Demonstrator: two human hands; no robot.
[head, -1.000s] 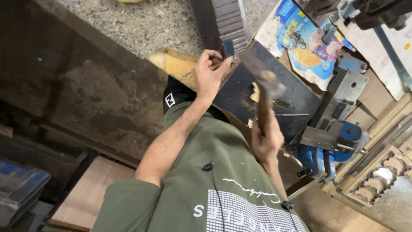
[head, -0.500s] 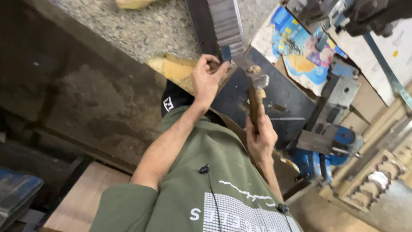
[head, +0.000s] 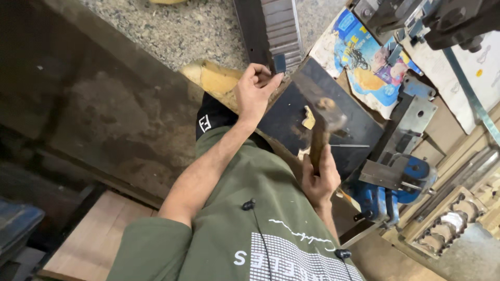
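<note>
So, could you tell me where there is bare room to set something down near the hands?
The dark board is bare between the left hand and the hammer. Crowded: the blue vise and picture sheet beyond it.

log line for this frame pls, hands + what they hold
left hand: pinching small dark metal piece | right hand: gripping hammer, head raised | below: dark board | nearby: blue vise

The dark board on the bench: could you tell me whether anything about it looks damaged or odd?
Yes. The dark board has a pale chipped patch near its middle, just by the hammer held in the right hand. The left hand pinches a small dark piece at the board's upper edge.
</note>
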